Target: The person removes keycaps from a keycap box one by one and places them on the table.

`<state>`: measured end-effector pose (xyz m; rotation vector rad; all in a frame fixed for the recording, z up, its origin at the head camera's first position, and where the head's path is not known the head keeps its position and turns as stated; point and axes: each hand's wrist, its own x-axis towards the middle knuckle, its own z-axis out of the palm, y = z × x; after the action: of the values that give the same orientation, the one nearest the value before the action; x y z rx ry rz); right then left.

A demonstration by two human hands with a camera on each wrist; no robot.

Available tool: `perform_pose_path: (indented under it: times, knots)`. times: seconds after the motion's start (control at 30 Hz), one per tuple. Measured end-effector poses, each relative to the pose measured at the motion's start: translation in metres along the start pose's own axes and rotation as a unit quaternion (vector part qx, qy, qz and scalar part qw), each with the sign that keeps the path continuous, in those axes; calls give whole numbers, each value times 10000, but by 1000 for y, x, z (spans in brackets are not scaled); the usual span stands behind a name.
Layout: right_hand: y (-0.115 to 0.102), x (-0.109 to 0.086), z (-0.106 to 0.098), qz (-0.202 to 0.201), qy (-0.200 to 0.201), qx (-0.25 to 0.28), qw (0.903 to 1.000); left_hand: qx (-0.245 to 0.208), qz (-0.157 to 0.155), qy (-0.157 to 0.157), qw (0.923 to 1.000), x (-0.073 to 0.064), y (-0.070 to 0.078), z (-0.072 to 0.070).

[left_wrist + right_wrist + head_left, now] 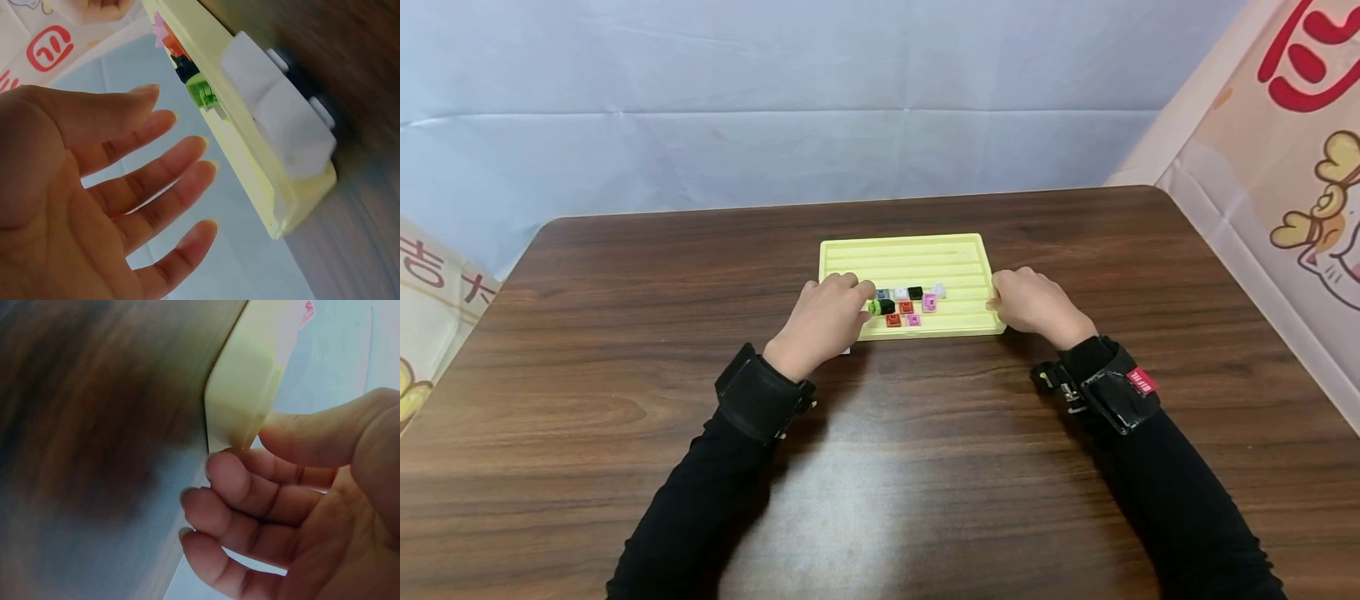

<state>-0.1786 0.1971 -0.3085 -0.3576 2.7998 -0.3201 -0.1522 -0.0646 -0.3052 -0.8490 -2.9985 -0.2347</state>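
Note:
A pale yellow ridged tray (pixel 902 252) lies on the table with several small coloured pieces, red, pink, black and white, grouped near its front middle. My right hand (pixel 1037 307) grips the tray's right edge; in the right wrist view the thumb (pixel 306 439) presses the rim from above, the fingers curled at its side. Over the tray's left part is my left hand (pixel 827 317), its fingers spread and loosely bent with nothing between them. Beside its fingertips in the head view sit a bright green piece (pixel 201 91) and a black one (pixel 887 307).
Against the tray's front left side, white angular blocks (pixel 294 128) with a dark part behind them stand on the wooden table (pixel 625 375). A pale cloth (pixel 775 100) hangs behind the table. Printed sheets (pixel 1285 208) flank it on the right and left.

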Motion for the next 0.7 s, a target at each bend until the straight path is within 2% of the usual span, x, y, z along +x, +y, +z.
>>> perform_pose_path:
  times: [0.4,0.6,0.7]
  knots:
    - [0,0,0,-62,-12,3,10000,117,-167,-218,9996,10,9,3]
    - [0,0,0,-58,15,-8,10000,244,-158,-153,9995,13,11,9]
    - [0,-1,0,-73,-5,-4,10000,343,-136,-12,9993,15,12,13]
